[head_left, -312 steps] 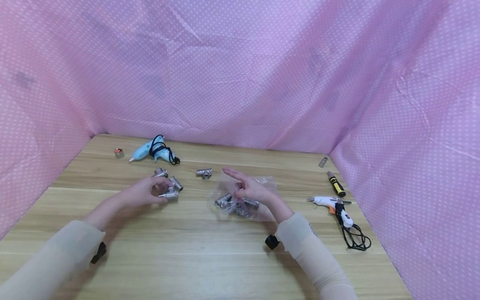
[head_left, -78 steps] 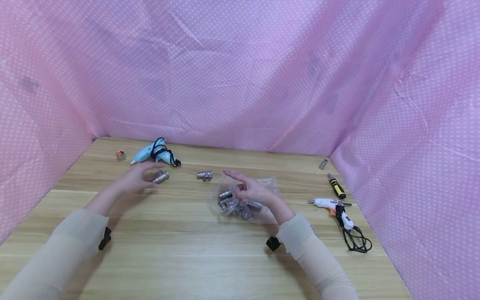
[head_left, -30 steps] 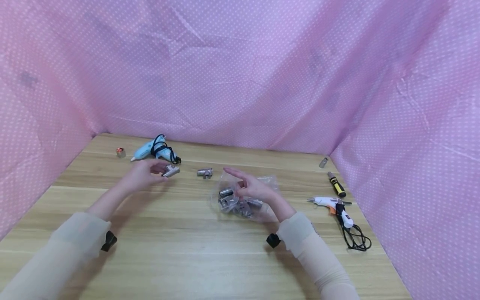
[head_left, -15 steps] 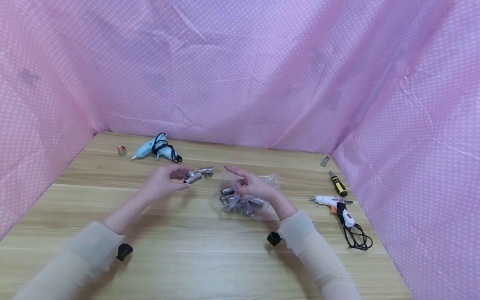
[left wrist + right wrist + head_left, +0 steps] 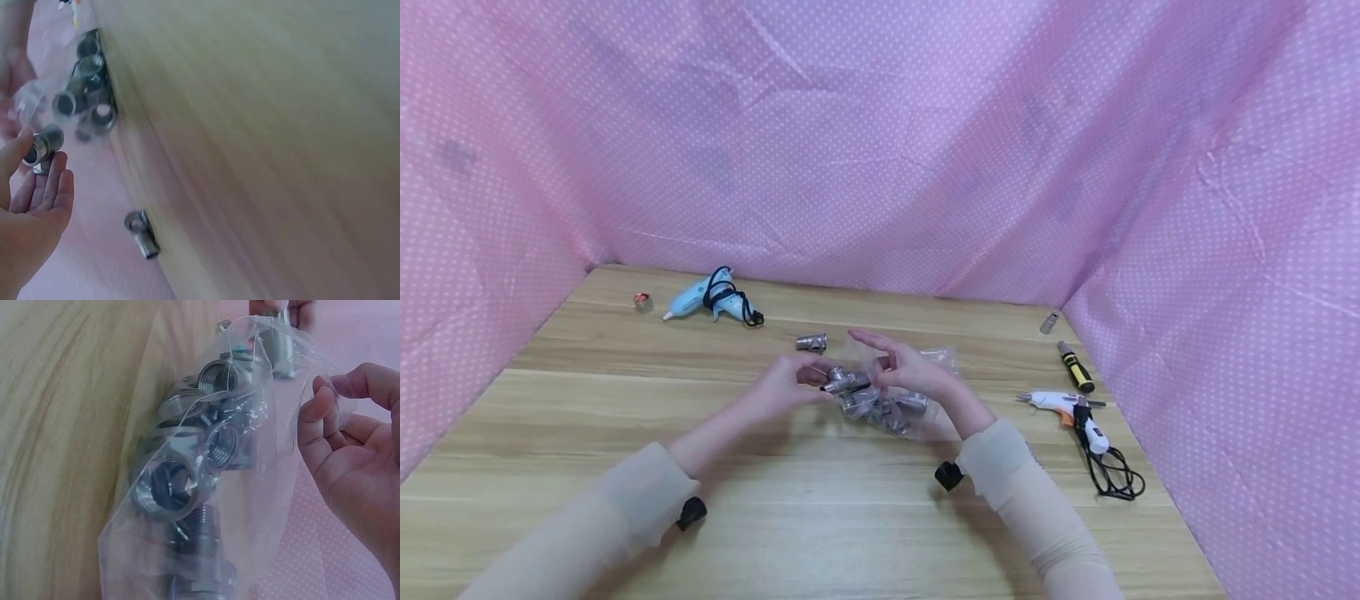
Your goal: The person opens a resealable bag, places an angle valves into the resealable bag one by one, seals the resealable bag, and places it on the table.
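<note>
My left hand (image 5: 790, 386) holds a silver metal tee pipe fitting (image 5: 842, 381) between thumb and fingers, right at the open side of a clear plastic bag (image 5: 942, 360). The same tee shows in the left wrist view, pinched near its end. My right hand (image 5: 912, 372) pinches the bag's edge with thumb and fingers, its index finger stretched out in the head view. Inside the bag lie several threaded metal fittings (image 5: 169, 481), seen close up in the right wrist view. Another loose tee fitting (image 5: 811, 342) rests on the wooden table behind my left hand.
At the back left are a blue glue gun (image 5: 696, 297) with a wrapped black cord and a small metal piece (image 5: 643, 303) with orange inside. On the right lie a white glue gun (image 5: 1048, 401), a yellow-black screwdriver (image 5: 1077, 369) and a small metal cylinder (image 5: 1049, 322). Pink dotted cloth (image 5: 880, 167) surrounds the table.
The group of fittings at the left is gone from its spot. My left hand took up the last tee there and carried it right to the bag. My right hand stays at the bag.
</note>
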`<state>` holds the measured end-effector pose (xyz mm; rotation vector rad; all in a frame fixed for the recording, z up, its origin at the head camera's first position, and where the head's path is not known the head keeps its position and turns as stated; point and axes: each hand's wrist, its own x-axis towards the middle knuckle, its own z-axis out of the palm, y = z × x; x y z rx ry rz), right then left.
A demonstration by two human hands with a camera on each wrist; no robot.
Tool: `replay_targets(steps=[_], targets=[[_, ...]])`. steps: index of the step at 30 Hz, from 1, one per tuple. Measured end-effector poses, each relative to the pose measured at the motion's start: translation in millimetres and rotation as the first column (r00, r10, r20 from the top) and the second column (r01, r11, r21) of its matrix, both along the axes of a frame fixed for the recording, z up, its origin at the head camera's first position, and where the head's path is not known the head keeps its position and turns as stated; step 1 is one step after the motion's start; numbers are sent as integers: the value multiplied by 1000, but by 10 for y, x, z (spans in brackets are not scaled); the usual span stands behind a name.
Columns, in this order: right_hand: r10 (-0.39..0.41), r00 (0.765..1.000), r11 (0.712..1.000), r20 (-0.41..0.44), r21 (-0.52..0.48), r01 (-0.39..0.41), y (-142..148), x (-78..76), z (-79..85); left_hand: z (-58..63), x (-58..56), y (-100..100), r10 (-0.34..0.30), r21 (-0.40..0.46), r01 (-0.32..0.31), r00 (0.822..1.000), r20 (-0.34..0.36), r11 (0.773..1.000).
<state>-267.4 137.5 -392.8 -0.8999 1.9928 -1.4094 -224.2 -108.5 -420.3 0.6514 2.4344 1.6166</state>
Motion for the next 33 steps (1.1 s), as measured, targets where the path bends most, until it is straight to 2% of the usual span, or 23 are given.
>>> replay_targets(steps=[4, 9, 13, 16, 23, 27, 30, 33], targets=[[0, 1000, 1000, -13, 3, 0, 2, 8, 5, -59, -39, 136, -54, -10, 53, 998, -41, 999], [-4, 1000, 1000, -14, 5, 4, 14, 6, -10, -82, -78, 241, -66, -93, 55, 990, -126, 994], [-16, 1000, 1000, -13, 8, 16, 12, 18, 11, -76, -93, 293, -69, -141, 46, 984, -166, 989], [-15, 1000, 1000, -23, 11, 15, 2, 35, 41, -72, -88, 322, -67, -121, 49, 987, -149, 991], [4, 1000, 1000, 1, -5, -4, -13, 126, 188, -52, -76, 294, -103, 6, 103, 993, -54, 995], [0, 1000, 1000, 7, -11, 0, 4, 88, 121, -17, -78, 207, -112, 8, 112, 993, -28, 994], [-13, 1000, 1000, 9, -9, 14, 20, 43, 38, 33, -103, 121, -91, -18, 90, 993, -72, 996], [-28, 999, 1000, 25, -3, 28, 33, 23, -2, 110, -151, 13, -51, -65, 43, 991, -124, 997]])
